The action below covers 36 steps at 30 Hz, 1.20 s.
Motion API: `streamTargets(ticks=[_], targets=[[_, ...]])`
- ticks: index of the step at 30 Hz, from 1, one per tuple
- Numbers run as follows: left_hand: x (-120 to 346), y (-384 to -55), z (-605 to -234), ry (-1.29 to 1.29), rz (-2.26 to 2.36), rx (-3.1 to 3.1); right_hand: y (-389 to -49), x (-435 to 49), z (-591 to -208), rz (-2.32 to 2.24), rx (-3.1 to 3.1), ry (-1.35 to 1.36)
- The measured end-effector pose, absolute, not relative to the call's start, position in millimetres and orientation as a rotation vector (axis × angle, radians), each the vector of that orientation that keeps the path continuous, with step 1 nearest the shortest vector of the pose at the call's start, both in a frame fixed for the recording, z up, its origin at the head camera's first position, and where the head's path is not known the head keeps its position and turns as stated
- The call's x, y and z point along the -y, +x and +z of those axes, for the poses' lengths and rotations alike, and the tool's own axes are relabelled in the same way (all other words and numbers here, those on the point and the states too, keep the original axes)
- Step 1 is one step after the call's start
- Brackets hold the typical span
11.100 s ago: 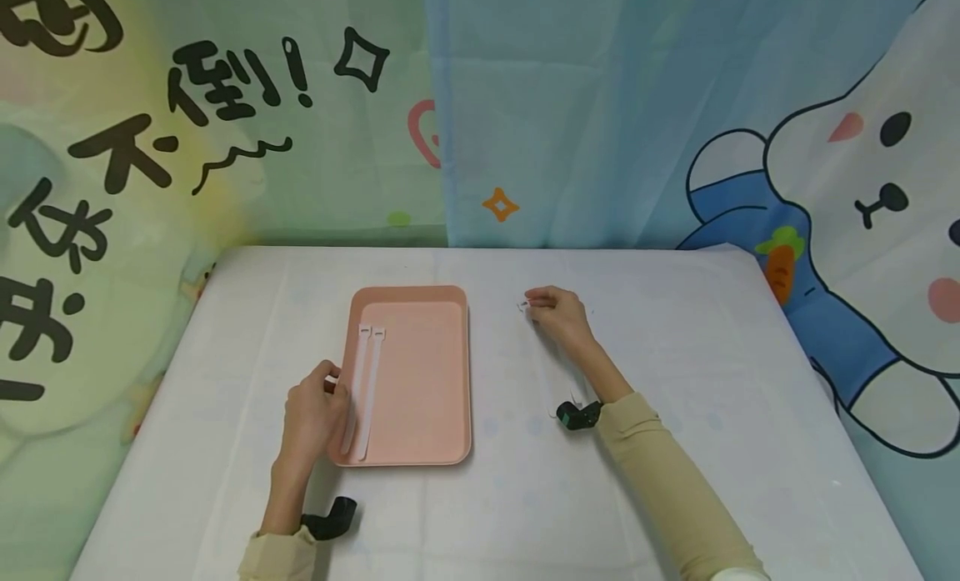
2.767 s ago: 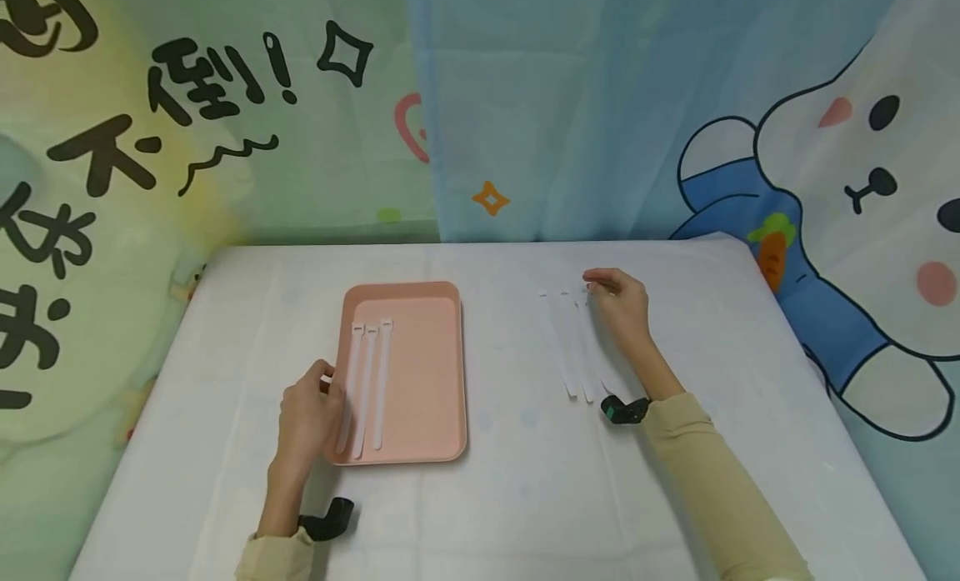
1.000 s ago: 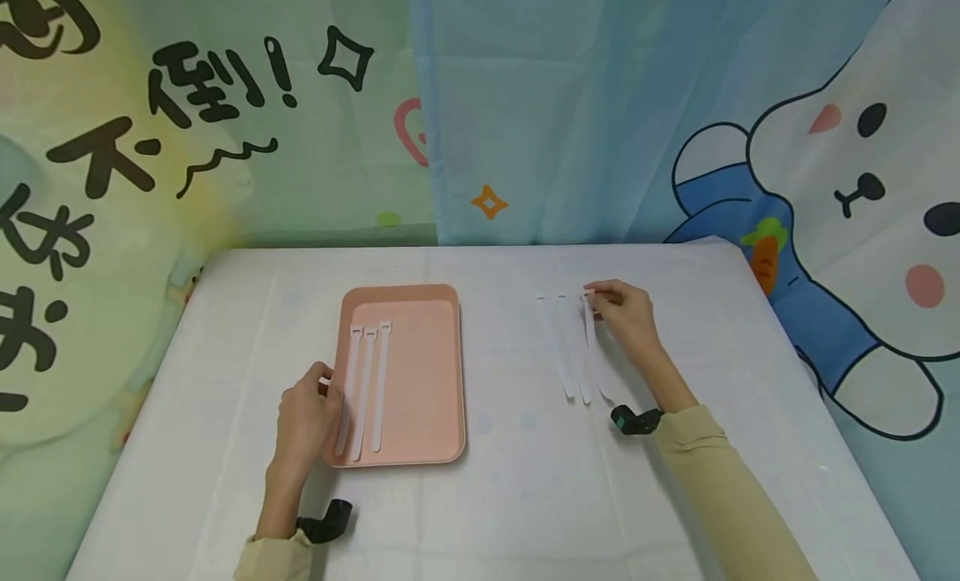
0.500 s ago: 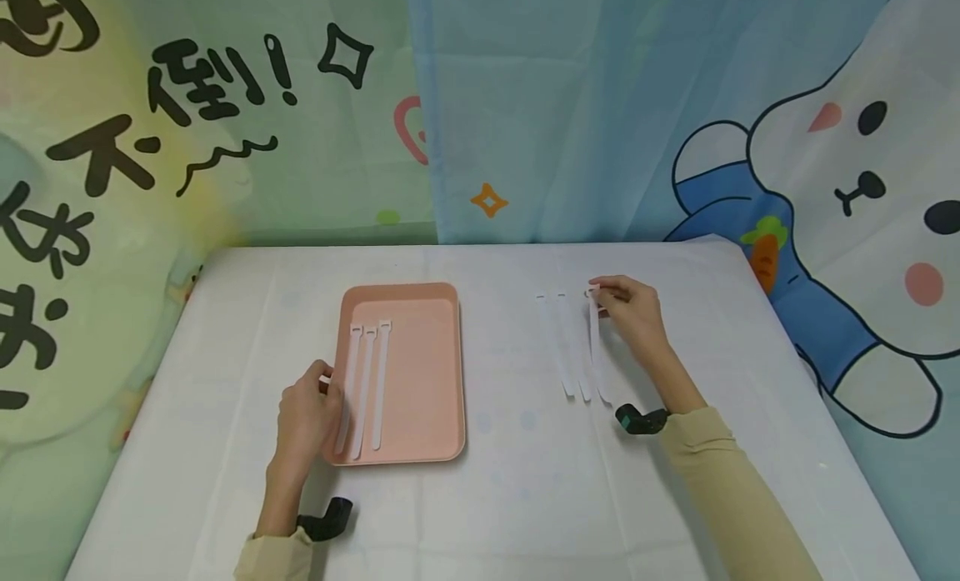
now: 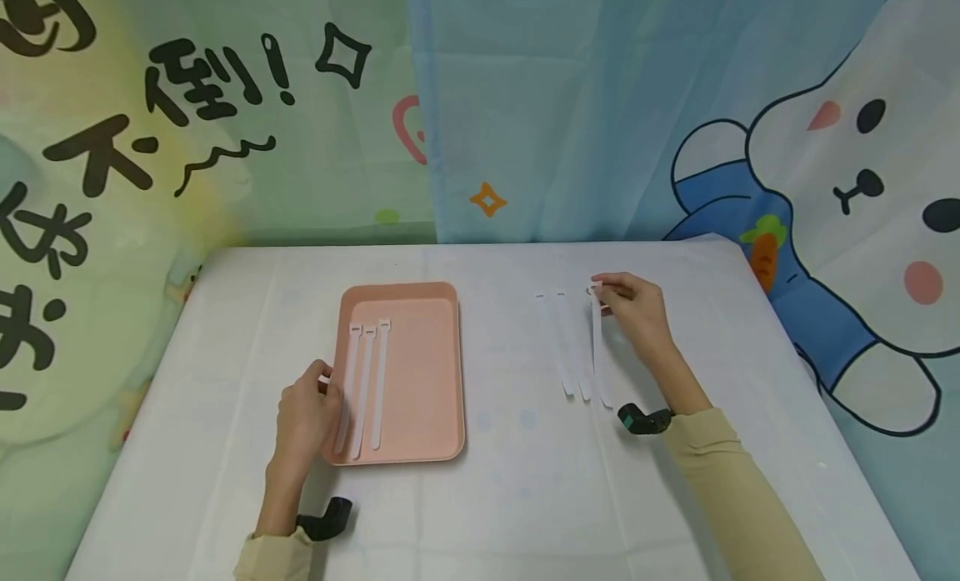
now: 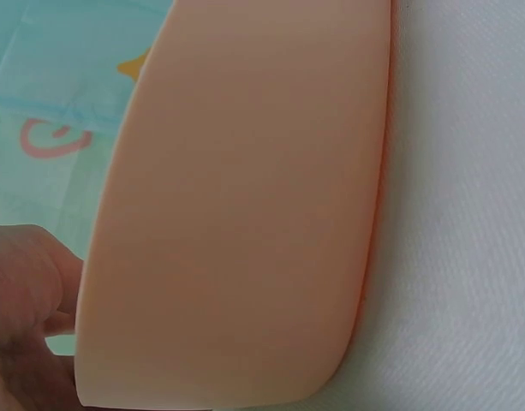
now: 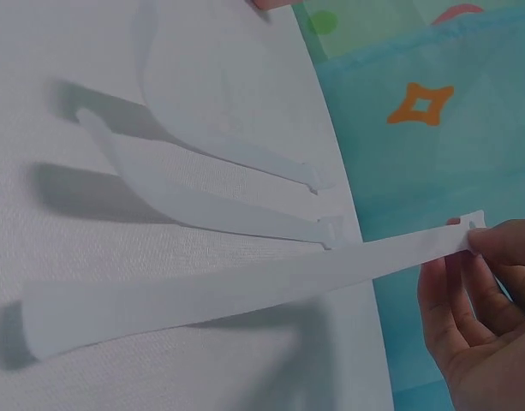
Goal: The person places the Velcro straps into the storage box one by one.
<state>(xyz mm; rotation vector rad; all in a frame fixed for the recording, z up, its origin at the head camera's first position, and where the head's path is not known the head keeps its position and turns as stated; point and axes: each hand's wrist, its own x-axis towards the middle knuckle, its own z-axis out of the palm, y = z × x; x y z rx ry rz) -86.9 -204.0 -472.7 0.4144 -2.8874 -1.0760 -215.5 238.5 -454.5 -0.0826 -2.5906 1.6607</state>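
My right hand (image 5: 637, 314) pinches the slotted head of a white cable tie strap (image 5: 597, 339) between thumb and fingers. In the right wrist view this flat strap (image 7: 202, 295) slants down from the fingertips, its broad far end low over the white cloth. Beside it lie two more white straps (image 7: 271, 218) with curled-up tails, faint against the cloth in the head view. At the left, my left hand (image 5: 303, 414) grips the left rim of a pink rectangular tray (image 5: 423, 373). Three white straps (image 5: 381, 381) lie lengthwise in the tray's left half. The tray hides some left fingertips.
A white cloth (image 5: 495, 514) covers the table. Behind it hangs a printed curtain (image 5: 555, 131) with a cartoon rabbit and lettering. Each wrist carries a black camera (image 5: 643, 420).
The tray held two straps at first and now holds three. Lately my right hand has taken a strap by its head and drawn it slightly right. My left hand stays on the tray.
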Motion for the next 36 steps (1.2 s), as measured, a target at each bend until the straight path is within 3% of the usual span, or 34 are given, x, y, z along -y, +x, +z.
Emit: streamTargets(ticks=[36], targets=[[202.7, -85.3, -472.0, 0.389, -1.084, 2.872, -205.9, -236.7, -425.4, 1.759, 2.509, -0.064]])
